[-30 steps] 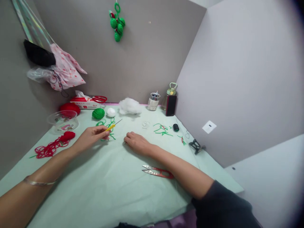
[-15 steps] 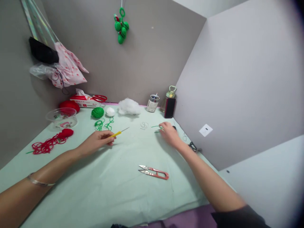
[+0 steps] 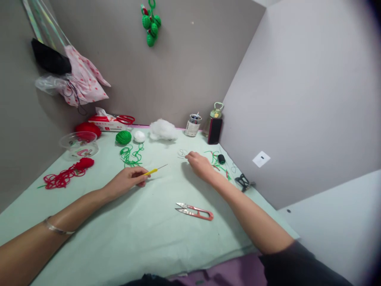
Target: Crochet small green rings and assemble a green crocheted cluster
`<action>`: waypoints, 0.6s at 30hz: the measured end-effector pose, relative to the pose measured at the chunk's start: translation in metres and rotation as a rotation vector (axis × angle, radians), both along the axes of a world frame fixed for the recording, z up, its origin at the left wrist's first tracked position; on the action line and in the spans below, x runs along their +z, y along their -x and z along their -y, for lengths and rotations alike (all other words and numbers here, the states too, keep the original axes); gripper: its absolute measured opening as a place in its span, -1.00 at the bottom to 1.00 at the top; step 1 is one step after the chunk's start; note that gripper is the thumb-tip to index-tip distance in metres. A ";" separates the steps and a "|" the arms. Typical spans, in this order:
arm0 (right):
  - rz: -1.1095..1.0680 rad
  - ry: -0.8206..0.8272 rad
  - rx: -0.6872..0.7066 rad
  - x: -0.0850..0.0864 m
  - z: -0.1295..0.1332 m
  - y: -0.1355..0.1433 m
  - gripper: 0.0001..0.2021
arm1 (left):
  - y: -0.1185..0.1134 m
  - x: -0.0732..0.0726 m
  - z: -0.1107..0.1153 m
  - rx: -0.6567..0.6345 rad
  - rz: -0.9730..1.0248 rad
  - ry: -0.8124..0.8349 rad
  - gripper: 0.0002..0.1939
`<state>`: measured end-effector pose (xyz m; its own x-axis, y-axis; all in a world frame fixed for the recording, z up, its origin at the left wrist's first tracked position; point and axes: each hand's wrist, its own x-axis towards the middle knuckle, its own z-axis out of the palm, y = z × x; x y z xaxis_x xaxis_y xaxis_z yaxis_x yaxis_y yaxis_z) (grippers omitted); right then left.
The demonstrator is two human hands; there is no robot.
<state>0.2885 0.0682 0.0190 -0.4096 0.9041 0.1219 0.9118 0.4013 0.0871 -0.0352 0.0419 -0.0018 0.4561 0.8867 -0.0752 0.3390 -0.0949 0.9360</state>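
Observation:
My left hand (image 3: 126, 182) is closed round the yellow handle of a crochet hook (image 3: 152, 171), its thin metal tip pointing right. My right hand (image 3: 199, 163) is low over the cloth with its fingers pinched together. Just at its fingertips lie a small clear ring-shaped item (image 3: 182, 152) and a thin needle-like piece (image 3: 180, 158). Whether the pinch holds anything is hidden. Red-handled thread snips (image 3: 195, 212) lie between my arms, blades to the left. Loose green yarn (image 3: 131, 155) lies beyond my left hand.
Red yarn (image 3: 61, 176) and a clear plastic tub (image 3: 79, 149) are at the left. Along the back stand a green yarn ball (image 3: 123, 137), white stuffing (image 3: 163, 130), a pen tin (image 3: 193, 125) and a phone (image 3: 214, 131). Green strands (image 3: 214, 159) and a black spool (image 3: 221, 159) lie right.
My right hand has moved left from the green strands to the clear ring, uncovering strands and black spool. My left hand still holds the crochet hook, slightly further right in view.

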 end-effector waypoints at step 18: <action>-0.026 0.055 -0.234 0.025 0.058 -0.060 -0.77 | -0.007 0.002 0.013 0.028 -0.047 -0.148 -0.64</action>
